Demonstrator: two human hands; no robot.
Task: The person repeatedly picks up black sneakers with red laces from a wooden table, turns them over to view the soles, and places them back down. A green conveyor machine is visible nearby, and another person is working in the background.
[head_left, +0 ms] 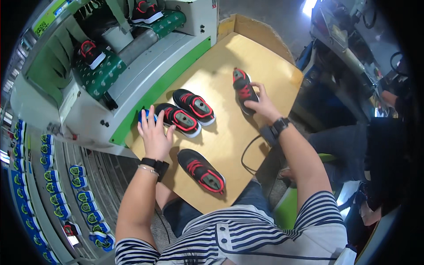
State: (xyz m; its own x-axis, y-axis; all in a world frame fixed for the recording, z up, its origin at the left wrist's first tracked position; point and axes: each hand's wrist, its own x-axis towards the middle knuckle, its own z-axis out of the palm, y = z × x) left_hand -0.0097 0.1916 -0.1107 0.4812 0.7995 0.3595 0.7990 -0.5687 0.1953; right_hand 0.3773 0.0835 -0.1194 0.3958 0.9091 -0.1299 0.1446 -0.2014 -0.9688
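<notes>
My right hand (263,105) grips a black sneaker (243,92) with red laces near the far right part of the wooden table (232,145), thumb and fingers on either side of it. My left hand (155,136) is spread over the table's left edge, fingers apart. A small blue thing (142,116) shows partly behind those fingers. Just right of that hand lies a second sneaker (184,122), its toe partly hidden, with a third sneaker (196,107) alongside. The fourth sneaker (201,171) lies closer to my body, its toe pointing away and left.
Beyond the table, a white and green machine (163,66) has green dotted rollers (99,79) carrying more dark shoes (90,53). Racks of blue shoes (55,194) stand at the lower left. A black cable (245,154) loops near the right edge. At right, another person's leg (340,145) shows.
</notes>
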